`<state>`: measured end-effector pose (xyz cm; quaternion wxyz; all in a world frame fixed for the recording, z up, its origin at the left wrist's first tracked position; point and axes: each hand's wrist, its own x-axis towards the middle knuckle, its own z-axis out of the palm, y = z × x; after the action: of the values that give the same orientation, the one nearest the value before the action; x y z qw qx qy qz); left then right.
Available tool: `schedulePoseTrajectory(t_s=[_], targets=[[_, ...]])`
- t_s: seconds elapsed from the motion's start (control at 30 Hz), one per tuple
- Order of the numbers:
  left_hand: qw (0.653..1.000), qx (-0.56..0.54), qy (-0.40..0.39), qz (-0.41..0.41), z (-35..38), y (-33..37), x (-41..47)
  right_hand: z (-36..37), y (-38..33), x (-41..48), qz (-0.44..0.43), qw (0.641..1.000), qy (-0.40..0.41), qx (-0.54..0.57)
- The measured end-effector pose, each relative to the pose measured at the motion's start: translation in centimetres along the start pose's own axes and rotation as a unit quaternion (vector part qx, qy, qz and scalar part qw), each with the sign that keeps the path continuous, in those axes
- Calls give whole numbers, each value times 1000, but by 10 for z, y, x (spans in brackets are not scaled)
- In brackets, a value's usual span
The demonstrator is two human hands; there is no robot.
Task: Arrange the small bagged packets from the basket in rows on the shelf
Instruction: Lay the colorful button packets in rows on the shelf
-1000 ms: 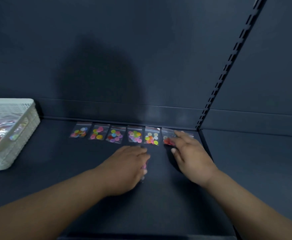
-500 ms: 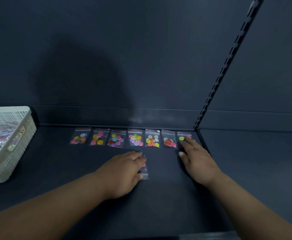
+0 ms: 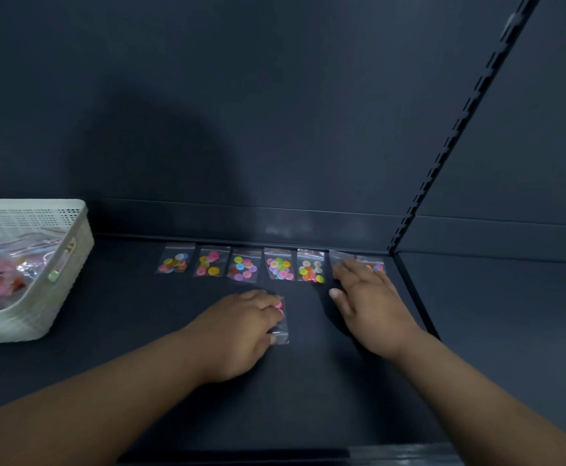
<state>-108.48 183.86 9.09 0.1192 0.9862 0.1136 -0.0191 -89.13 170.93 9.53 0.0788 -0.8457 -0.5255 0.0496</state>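
Observation:
Several clear packets of coloured buttons lie in one row [image 3: 243, 266] along the back of the dark shelf [image 3: 133, 317]. My right hand [image 3: 369, 304] lies flat at the row's right end, its straight fingers on the last two packets [image 3: 374, 265]. My left hand [image 3: 241, 326] rests in front of the row, with its fingers curled over a small stack of packets [image 3: 281, 322] that it holds against the shelf. A white perforated basket [image 3: 70, 260] with more packets stands at the far left.
A dark back wall rises behind the row. A slotted upright [image 3: 443, 153] and a raised divider edge [image 3: 416, 297] bound the shelf on the right. Open shelf surface lies between the basket and my left hand.
My right hand laid two more packets at the right end of the row and has slid slightly left over them. My left hand stayed on its stack.

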Motion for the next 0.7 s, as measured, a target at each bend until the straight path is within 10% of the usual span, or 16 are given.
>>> schedulePoseTrajectory(t_s=[0.7], targets=[[994,12,26,-107,-17,-94,-105,41,-162,21,-254,963,-52,76]])
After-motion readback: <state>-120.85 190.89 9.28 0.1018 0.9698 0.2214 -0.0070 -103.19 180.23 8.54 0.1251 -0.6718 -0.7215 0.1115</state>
